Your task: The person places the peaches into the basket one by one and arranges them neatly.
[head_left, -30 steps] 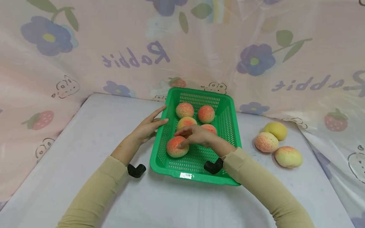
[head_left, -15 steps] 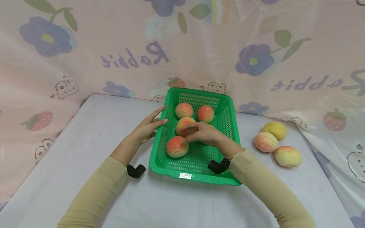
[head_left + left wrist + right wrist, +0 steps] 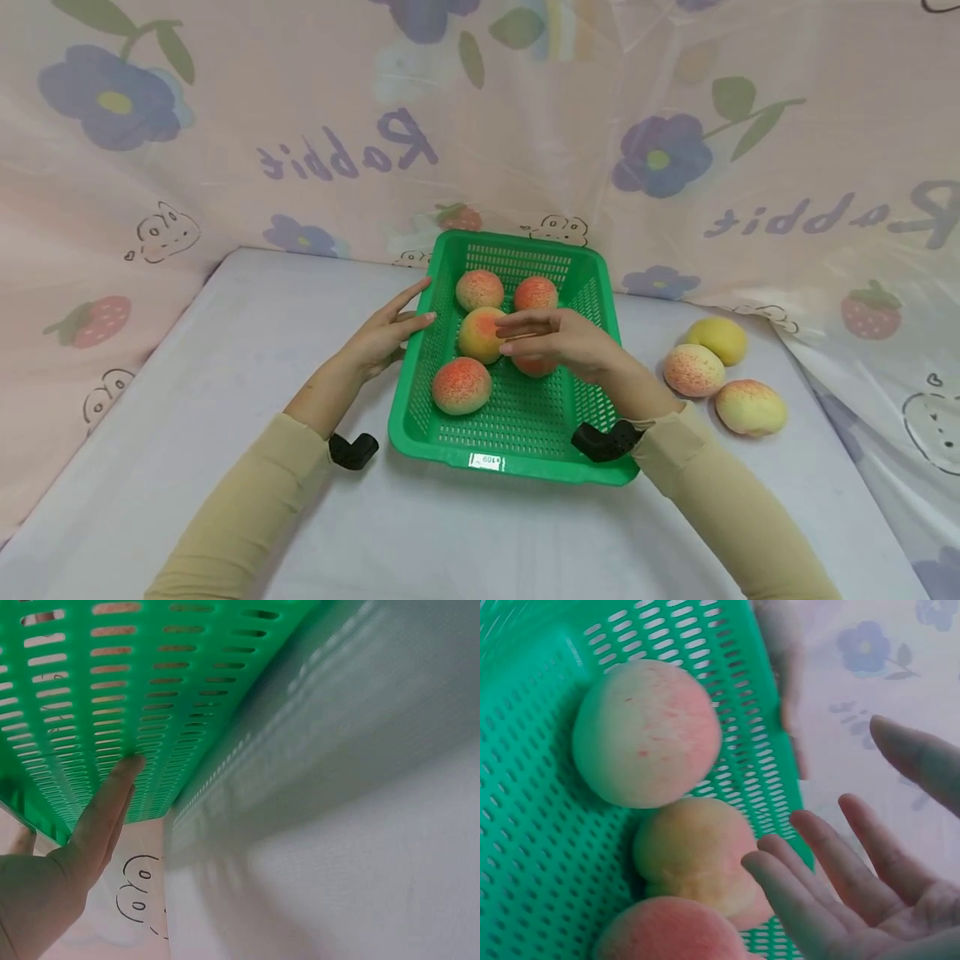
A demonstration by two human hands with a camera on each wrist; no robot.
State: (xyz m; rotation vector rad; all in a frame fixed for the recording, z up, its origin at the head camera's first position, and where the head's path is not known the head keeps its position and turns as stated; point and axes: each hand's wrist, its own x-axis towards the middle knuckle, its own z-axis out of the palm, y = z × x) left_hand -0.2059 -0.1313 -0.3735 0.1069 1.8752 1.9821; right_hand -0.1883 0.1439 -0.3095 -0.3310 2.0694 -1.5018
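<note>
A green slotted plastic basket (image 3: 525,475) stands on the table with several peaches inside. My left hand (image 3: 378,340) lies against its left side, straight fingers on the outer wall and rim; in the left wrist view, a finger (image 3: 112,806) presses the slotted wall. Over the basket, my right hand (image 3: 573,342) holds nothing, its fingers extended and apart. Beneath it a peach (image 3: 534,367) is partly hidden, and its fingertips overlap the yellowish middle peach (image 3: 476,335). A redder peach (image 3: 461,387) sits at the front left, with a back-left peach (image 3: 480,290) and a back-right peach (image 3: 536,294) behind.
Right of the basket, three more fruits lie close together on the white-covered table (image 3: 225,358): a yellow one (image 3: 717,340), a speckled pink one (image 3: 693,370) and a yellow-red one (image 3: 751,407). A printed curtain (image 3: 525,150) rises behind the table.
My right hand has let go of the front-left peach and moved up and to the right, its fingers opening. The left hand stays at the basket's side.
</note>
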